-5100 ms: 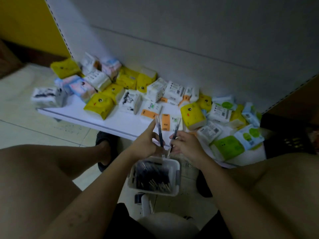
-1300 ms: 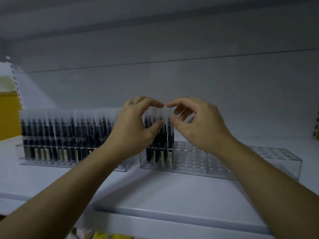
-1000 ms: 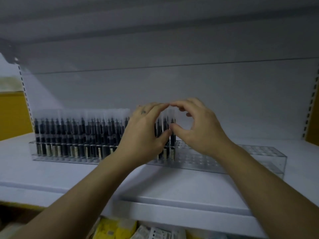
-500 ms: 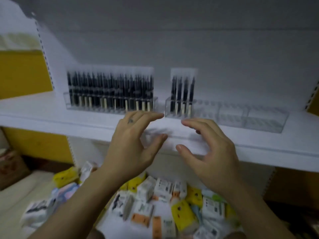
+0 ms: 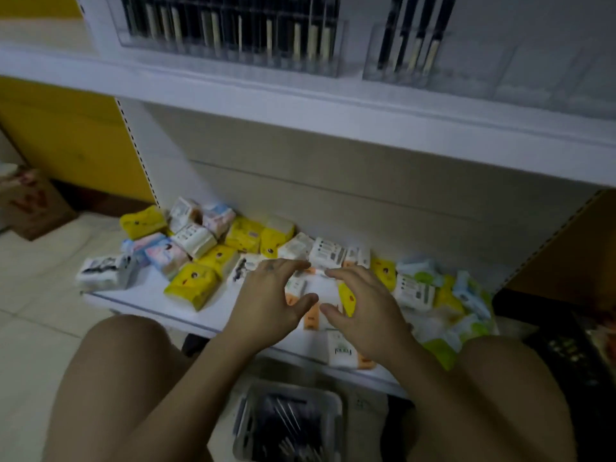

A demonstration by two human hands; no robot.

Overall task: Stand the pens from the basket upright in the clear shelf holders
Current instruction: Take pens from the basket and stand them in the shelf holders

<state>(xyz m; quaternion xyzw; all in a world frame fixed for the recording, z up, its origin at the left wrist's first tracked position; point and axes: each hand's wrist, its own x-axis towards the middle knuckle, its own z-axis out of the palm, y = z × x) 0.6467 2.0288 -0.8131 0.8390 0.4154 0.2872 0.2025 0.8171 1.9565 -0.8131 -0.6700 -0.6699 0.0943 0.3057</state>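
Low in view, on the floor between left knee [image 5: 116, 361] and right knee [image 5: 500, 378]: a white basket [image 5: 300, 389], holding loose pens [image 5: 283, 425], dark, heaped lengthwise, too blurred to count.

On the upper shelf [image 5: 300, 108], near its front edge: two clear holders side by side, a narrow gap between them. Left holder [image 5: 233, 58] filled along its whole visible length with a row of pens [image 5: 200, 21], upright, tops cut off by the frame. Right holder [image 5: 533, 78] with a few pens [image 5: 416, 38] upright at its left end, clear plastic only toward the shelf's right end.

Left hand [image 5: 266, 301] and right hand [image 5: 363, 308] side by side above the front edge of the lower shelf [image 5: 143, 295], backs up, fingers spread wide and loosely bent, gripping nothing, thumbs pointing at each other across a small gap. Both well apart from the basket.

Under and behind the hands: small tissue packs [image 5: 190, 285] scattered over the lower shelf from its left corner to its right end, yellow, white, pink-blue and green, some stacked, some tipped.

Left of the shelving: a yellow panel [image 5: 66, 128] and a brown cardboard box [image 5: 30, 201] on the tiled floor [image 5: 33, 278]. At the shelf's right end: a dark crate [image 5: 566, 345], partly hidden by the right knee.
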